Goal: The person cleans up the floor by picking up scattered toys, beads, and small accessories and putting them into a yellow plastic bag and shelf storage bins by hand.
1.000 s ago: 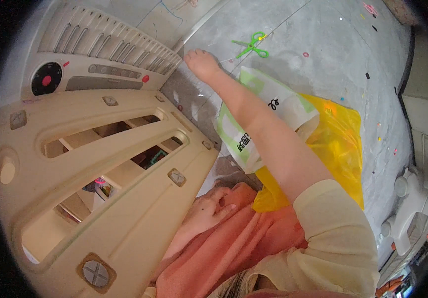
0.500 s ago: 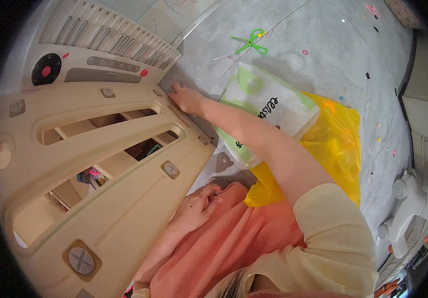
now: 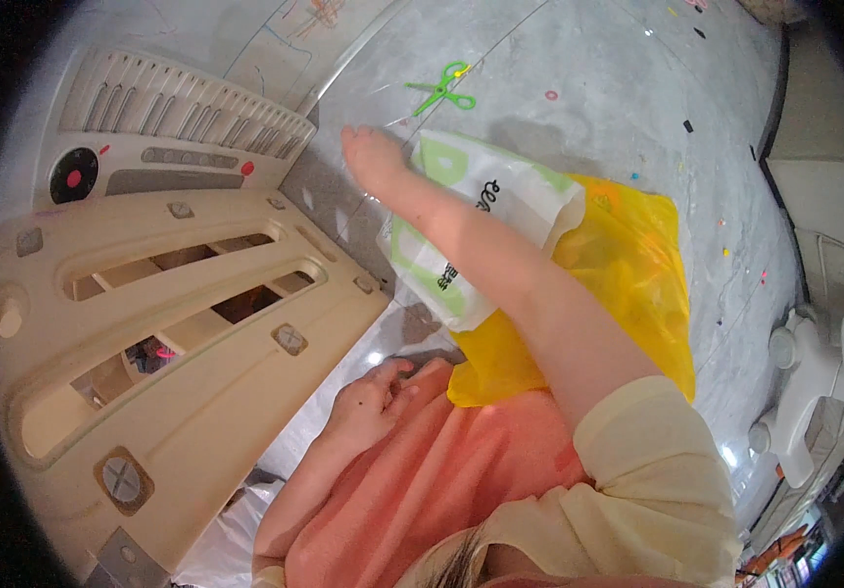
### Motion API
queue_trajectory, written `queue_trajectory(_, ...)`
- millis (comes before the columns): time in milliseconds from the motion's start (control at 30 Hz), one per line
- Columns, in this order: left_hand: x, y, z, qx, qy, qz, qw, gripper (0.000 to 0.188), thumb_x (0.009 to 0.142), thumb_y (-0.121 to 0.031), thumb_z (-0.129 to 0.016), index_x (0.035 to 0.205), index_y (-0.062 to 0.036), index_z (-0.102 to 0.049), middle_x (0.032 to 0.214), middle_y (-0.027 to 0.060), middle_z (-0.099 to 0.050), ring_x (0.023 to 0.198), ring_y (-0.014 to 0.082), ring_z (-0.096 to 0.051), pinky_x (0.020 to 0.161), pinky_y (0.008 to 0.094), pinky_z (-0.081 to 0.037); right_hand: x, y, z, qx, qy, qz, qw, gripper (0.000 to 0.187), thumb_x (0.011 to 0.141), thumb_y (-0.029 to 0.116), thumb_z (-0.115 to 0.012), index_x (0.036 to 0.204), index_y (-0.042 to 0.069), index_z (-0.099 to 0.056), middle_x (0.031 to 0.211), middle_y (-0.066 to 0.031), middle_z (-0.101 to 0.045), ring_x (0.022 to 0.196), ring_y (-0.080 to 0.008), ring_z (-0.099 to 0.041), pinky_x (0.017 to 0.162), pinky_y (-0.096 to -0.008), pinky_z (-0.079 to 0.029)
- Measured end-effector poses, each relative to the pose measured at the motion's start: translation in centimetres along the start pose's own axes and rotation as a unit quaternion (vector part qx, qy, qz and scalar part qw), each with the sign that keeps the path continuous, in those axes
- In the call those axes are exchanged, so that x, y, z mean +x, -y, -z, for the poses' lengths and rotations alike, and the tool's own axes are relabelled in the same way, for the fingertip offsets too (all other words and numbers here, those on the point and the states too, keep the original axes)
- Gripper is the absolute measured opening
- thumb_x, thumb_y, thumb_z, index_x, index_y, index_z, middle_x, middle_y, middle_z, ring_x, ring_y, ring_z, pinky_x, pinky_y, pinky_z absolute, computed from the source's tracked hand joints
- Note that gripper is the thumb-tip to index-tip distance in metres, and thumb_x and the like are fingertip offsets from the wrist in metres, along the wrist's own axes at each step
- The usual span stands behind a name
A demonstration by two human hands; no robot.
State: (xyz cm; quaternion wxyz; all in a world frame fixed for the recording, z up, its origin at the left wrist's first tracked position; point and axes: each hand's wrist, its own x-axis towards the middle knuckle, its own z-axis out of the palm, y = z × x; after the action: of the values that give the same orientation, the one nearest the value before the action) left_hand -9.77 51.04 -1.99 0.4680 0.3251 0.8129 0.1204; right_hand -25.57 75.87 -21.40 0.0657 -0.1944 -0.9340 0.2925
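Note:
My right hand (image 3: 375,162) hovers over the grey floor beside a white-and-green printed bag (image 3: 432,279). Its fingers are curled under, and what they may hold is hidden. The right forearm crosses above the bag and a yellow plastic bag (image 3: 632,265) that lies partly under it. On the pink cloth (image 3: 461,461) over my lap rests my left hand (image 3: 368,402), fingers loosely bent and thumb apart, with nothing seen in it. To the left stands a beige plastic toy panel (image 3: 187,323) with long slots, round screw caps and a black-and-red dial.
Green scissors (image 3: 441,90) lie open on the floor beyond the bag. Small coloured bits are scattered to the right. A grey-white plastic toy piece (image 3: 819,377) sits at the far right, near a padded edge (image 3: 828,196). White plastic sheeting (image 3: 231,534) shows at the lower left.
My right hand has come off the edge of the beige panel and curled its fingers, now apart from it. The view has shifted. My left hand stays on the pink cloth.

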Motion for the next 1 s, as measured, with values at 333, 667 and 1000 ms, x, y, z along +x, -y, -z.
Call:
queue_trajectory(333, 6.5, 2.0, -3.9, 0.123, 0.205, -0.116, 0.964, 0.057, 0.092, -0.039, -0.064, 0.138, -0.0107, -0.048, 0.116, 0.0198, -0.064, 0.097, 0.0362, -0.066, 0.083, 0.0428, -0.053, 1.2, -12.3, 5.8, 0.0, 0.003, -0.04, 0.999, 0.068, 0.088, -0.002, -0.045, 0.153, 0.012, -0.029, 0.112, -0.0242, -0.066, 0.094, -0.0394, -0.067, 0.08, -0.0494, -0.055)
queue_trajectory(667, 4.0, 9.0, -3.5, 0.197, 0.392, 0.075, 0.895, 0.061, 0.089, -0.049, -0.059, 0.139, -0.0151, -0.049, 0.125, 0.0198, -0.063, 0.113, 0.0367, -0.062, 0.094, 0.0437, -0.05, 4.1, -13.3, 5.3, 0.018, 0.063, -0.113, 0.991, 0.05, 0.093, 0.001, -0.043, 0.143, 0.008, -0.044, 0.117, -0.0216, -0.066, 0.103, -0.039, -0.066, 0.084, -0.0483, -0.054)
queue_trajectory(1000, 6.0, 4.3, -2.5, 0.154, 0.186, -0.135, 0.961, 0.048, 0.089, -0.034, -0.058, 0.13, -0.0091, -0.059, 0.124, 0.0205, -0.063, 0.115, 0.0368, -0.06, 0.095, 0.0455, -0.048, 0.2, -9.4, 5.7, -0.016, 0.044, -0.178, 0.983, 0.032, 0.095, 0.008, -0.046, 0.124, 0.004, -0.057, 0.114, -0.0189, -0.069, 0.103, -0.0381, -0.068, 0.083, -0.0488, -0.054)
